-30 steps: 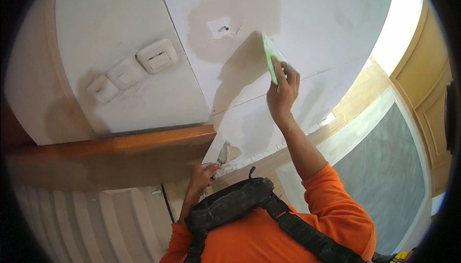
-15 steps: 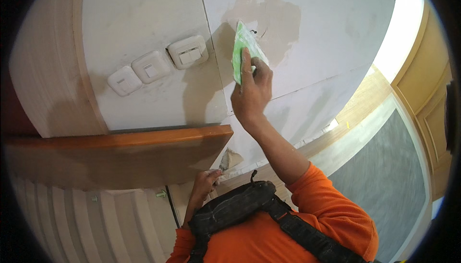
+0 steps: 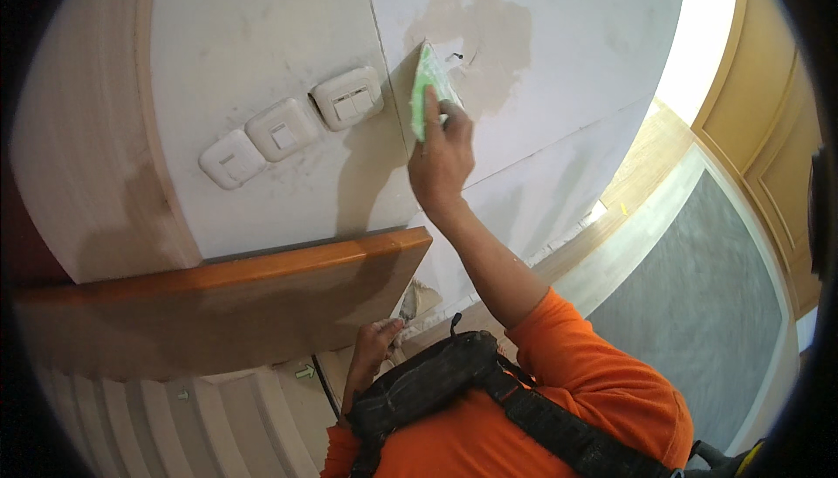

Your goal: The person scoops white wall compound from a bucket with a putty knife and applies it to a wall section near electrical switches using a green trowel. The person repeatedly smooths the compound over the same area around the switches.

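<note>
The right hand (image 3: 443, 159) pinches a green spreader (image 3: 420, 104) in its grip, just beside a dark stub (image 3: 455, 57) on the wall (image 3: 594, 33); a rightward sweep could snag it. Lower, the left hand (image 3: 375, 344) holds a scraper (image 3: 412, 300).

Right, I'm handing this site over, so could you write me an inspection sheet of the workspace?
Surface: white wall, beige patch.
Job's things: green scraper, smeared white; putty knife.
Clutter: black-and-yellow thing, lower right, unidentifiable.
Hands: right hand grips the green scraper near the patch's left side; left hand holds the putty knife, lower down.
Cables: dark stub amid the patch, possibly wire.
Surroundings: three wall switches, brown wooden ledge, stairs lower left.
</note>
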{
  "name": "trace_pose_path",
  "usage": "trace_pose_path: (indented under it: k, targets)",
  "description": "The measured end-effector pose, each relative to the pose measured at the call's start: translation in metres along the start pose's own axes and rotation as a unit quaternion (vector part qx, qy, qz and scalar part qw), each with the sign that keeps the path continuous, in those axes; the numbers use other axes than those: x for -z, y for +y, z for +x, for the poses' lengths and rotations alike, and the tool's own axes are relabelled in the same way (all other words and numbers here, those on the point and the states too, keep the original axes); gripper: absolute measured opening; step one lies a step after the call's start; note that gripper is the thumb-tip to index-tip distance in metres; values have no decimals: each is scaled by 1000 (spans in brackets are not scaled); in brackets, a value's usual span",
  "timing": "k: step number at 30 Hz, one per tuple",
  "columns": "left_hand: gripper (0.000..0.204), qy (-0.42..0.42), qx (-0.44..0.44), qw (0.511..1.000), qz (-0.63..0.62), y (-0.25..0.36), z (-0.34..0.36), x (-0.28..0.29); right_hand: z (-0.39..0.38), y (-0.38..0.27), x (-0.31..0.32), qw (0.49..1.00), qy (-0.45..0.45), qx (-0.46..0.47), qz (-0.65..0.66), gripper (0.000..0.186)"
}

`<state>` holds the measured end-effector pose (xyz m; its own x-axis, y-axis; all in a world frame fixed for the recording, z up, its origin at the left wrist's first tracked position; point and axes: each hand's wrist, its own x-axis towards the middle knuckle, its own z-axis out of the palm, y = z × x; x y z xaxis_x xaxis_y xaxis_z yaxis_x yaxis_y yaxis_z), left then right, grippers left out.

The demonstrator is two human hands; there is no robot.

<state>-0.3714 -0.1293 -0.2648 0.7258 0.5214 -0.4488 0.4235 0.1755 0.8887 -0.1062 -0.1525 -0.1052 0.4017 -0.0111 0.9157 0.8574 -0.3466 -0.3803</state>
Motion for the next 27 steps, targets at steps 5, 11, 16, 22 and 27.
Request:
trace_pose_path:
  k: [5, 11, 16, 22, 27]
  targets:
    - [32, 17, -3, 1000, -2, 8, -3, 1, -38, -2, 7, 999, -26, 29, 34, 75]
    - [33, 8, -2, 1000, -10, 10, -2, -2, 7, -19, 4, 999, -18, -36, 19, 71]
    - [32, 5, 9, 1000, -7, 19, -6, -3, 7, -23, 16, 999, -15, -31, 29, 73]
    - [31, 7, 15, 1000, 10, 16, -2, -7, 6, -16, 16, 998, -46, 50, -13, 69]
    - [31, 9, -29, 1000, 7, 2, 12, -5, -8, 21, 32, 997, -38, 55, -48, 69]
